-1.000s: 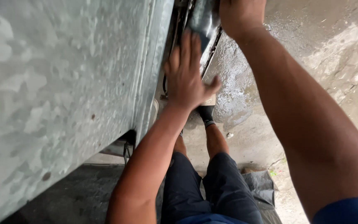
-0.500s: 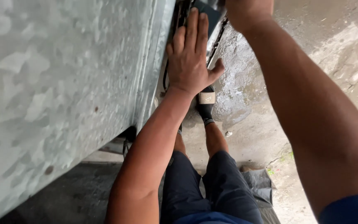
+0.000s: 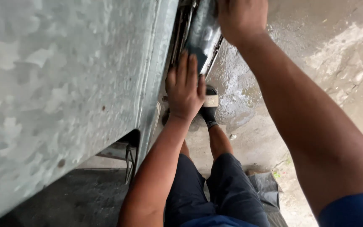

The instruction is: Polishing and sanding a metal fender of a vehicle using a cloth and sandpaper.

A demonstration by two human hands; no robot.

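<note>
While the left hand (image 3: 185, 90) is being pressed open-palmed against a dark metal part (image 3: 202, 35), its top is being gripped by the right hand (image 3: 241, 19).

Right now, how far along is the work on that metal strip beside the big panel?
Mid-job, as far as the view tells. The left hand presses flat on the shiny metal strip beside the galvanized panel; the right hand grips its upper part. The strip hangs at an angle, not seated. Fixings are hidden, so what's done stays unclear.

- Wet concrete floor (image 3: 248, 92), glistening in daylight, paler and cracked towards the right.
- Galvanized metal wall (image 3: 55, 84) fills the left.
- Dark ground (image 3: 76, 197) beneath it.
</note>
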